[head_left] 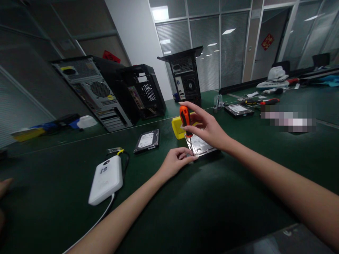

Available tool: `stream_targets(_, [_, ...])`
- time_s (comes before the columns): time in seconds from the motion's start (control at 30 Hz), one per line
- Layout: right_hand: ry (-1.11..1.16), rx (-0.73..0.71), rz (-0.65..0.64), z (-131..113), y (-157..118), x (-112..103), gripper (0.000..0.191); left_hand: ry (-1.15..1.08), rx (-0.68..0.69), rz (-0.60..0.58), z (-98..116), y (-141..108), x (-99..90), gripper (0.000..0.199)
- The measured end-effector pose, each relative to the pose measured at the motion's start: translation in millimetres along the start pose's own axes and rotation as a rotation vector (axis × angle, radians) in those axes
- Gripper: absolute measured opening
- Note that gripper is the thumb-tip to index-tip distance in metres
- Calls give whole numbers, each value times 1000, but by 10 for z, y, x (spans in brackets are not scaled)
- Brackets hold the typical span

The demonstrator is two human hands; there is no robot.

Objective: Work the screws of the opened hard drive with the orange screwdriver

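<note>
My right hand (208, 128) is closed around the orange and black handle of a screwdriver (184, 118), held nearly upright. Its thin shaft points down at the near left corner of a silver hard drive (203, 144) lying on the green table. At that same corner, my left hand (178, 160) has its fingers curled and its thumb stretched along the edge, gripping the drive beside the screwdriver tip. The exact contact of tip and drive is too small to make out. Just behind the drive stands a yellow plastic box (178, 129), partly covered by my right hand.
Another hard drive (147, 140) lies left of my hands, and one more (238, 109) at the back right near pliers (265, 101). A white power bank (106, 180) with a cable sits at left. Computer cases (97, 91) stand behind. Part of another person's hand (5, 187) shows at the left edge.
</note>
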State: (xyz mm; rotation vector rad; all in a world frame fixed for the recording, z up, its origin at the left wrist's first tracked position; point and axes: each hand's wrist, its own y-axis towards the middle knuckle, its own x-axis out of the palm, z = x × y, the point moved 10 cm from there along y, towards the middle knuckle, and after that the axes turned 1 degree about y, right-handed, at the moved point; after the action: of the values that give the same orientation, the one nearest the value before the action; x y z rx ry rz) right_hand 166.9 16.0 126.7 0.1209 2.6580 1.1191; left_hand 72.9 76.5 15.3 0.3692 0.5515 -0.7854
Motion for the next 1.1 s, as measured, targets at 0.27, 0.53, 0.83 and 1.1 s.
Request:
stream_targets(0.27, [-35, 26, -10, 3, -10, 9, 63, 32, 6, -16, -1, 4, 13, 37])
stream_targets(0.53, [-28, 34, 7, 19, -15, 9, 64, 27, 0, -37, 0, 5, 35, 38])
stream_targets(0.83, [95, 32, 2, 104, 7, 40, 65, 29, 4, -42, -25, 0, 46, 41])
stream_targets(1.1, [45, 43, 2, 62, -14, 32, 64, 25, -7, -45, -14, 4, 45, 40])
